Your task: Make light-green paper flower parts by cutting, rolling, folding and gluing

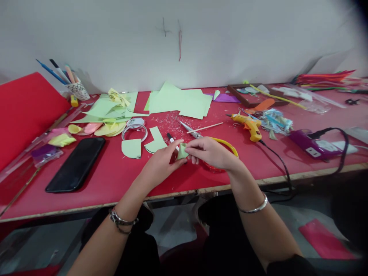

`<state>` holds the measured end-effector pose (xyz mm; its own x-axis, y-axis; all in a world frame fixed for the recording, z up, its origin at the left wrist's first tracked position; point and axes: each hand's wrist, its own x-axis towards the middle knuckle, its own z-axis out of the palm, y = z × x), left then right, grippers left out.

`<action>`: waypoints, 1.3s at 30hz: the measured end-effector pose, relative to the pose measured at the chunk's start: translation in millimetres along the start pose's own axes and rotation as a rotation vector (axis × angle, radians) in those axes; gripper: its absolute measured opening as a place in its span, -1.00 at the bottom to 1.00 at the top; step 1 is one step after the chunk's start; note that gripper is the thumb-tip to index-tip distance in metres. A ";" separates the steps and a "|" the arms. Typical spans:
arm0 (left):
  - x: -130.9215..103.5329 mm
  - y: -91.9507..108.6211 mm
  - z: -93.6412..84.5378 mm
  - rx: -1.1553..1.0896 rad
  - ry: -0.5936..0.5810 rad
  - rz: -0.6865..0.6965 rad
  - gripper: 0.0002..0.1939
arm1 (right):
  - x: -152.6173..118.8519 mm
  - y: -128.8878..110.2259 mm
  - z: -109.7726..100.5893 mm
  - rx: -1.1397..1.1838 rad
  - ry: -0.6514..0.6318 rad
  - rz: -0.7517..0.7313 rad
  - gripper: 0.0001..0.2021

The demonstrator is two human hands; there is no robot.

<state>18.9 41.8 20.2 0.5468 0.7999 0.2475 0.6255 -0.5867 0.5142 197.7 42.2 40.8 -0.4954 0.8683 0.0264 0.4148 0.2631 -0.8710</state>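
Between my two hands is a small curled piece of light green paper (182, 151), held just above the red table near its front edge. My left hand (163, 161) grips the paper's left side between thumb and fingers. On the right side, the fingertips of my right hand (207, 151) pinch its edge. A marker (172, 139) lies right behind the paper, partly hidden by my left hand. Cut green paper shapes (131, 148) rest to the left. Silver scissors (191, 130) and a thin wooden stick (205, 127) lie beyond my hands, and yellow-handled loops (227, 145) curve behind my right wrist.
A black phone (76, 165) lies left, near a tape roll (134, 132). Green paper sheets (172, 100) are stacked at the back. To the right are a yellow glue gun (248, 124) with its cord, a brown tray (244, 100) and a purple power strip (313, 145).
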 end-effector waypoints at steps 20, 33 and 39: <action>-9.2 -3.1 -2.5 0.128 0.380 0.257 -0.58 | -26.5 -44.0 6.7 -0.470 0.275 -0.387 -0.92; -13.8 -0.2 -4.3 0.162 0.417 0.315 -0.58 | -30.7 -48.7 3.2 -0.519 0.228 -0.555 -0.85; -12.1 -0.6 -6.5 0.177 0.439 0.366 -0.53 | -29.4 -47.9 2.0 -0.515 0.226 -0.543 -0.89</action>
<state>8.3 33.2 22.2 0.4866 0.4968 0.7187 0.5434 -0.8162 0.1963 190.8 3.2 80.7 -0.5860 0.6123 0.5309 0.4880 0.7896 -0.3721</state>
